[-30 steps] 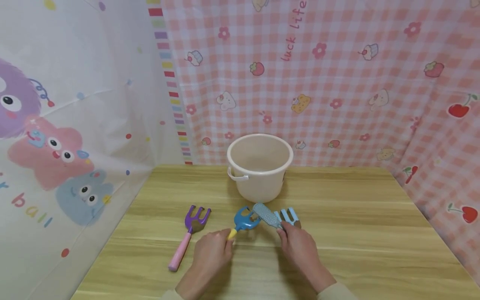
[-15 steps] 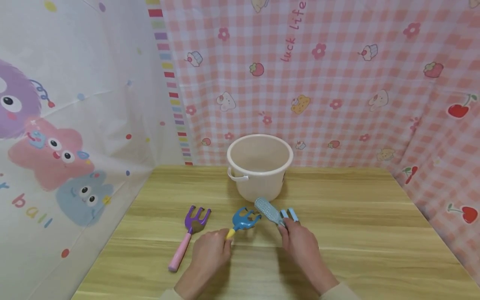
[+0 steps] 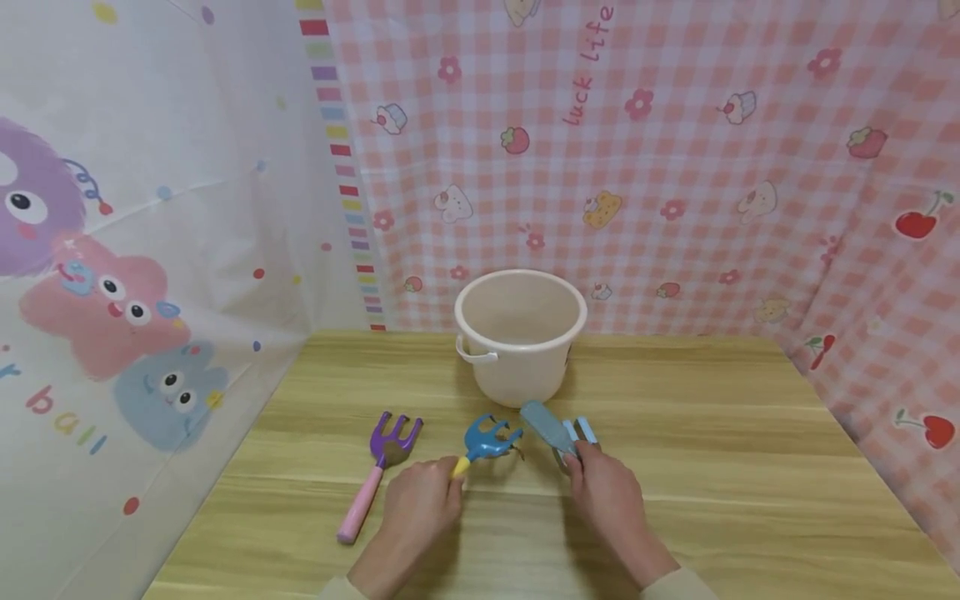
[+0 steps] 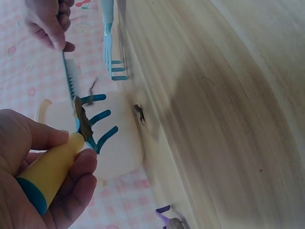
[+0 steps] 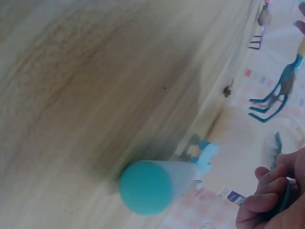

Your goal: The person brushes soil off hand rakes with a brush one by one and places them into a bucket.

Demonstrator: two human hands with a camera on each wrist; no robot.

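My left hand point(image 3: 422, 504) grips the yellow handle of a small blue hand rake point(image 3: 486, 437), tines pointing forward above the table. Brown matter point(image 4: 83, 118) clings to the rake's head, and a thin brown shred point(image 4: 92, 90) shows by its tines. My right hand point(image 3: 609, 492) holds a blue-green brush point(image 3: 551, 428) with pale bristles, just right of the rake and apart from it. Beneath the right hand lies a light blue rake point(image 5: 178, 176), mostly hidden in the head view. A dark brown scrap point(image 5: 228, 89) lies on the table.
A cream bucket point(image 3: 519, 371) with a side handle stands upright behind the tools. On the left lies a purple rake point(image 3: 390, 437) with a pink handle and brown matter on it. Patterned cloths point(image 3: 675, 167) hang round the wooden table point(image 3: 720, 417).
The brush was over the blue rake's tines; it has moved right, away from them, and its back has turned. A brown shred now shows below the tines. The left hand stays almost still.
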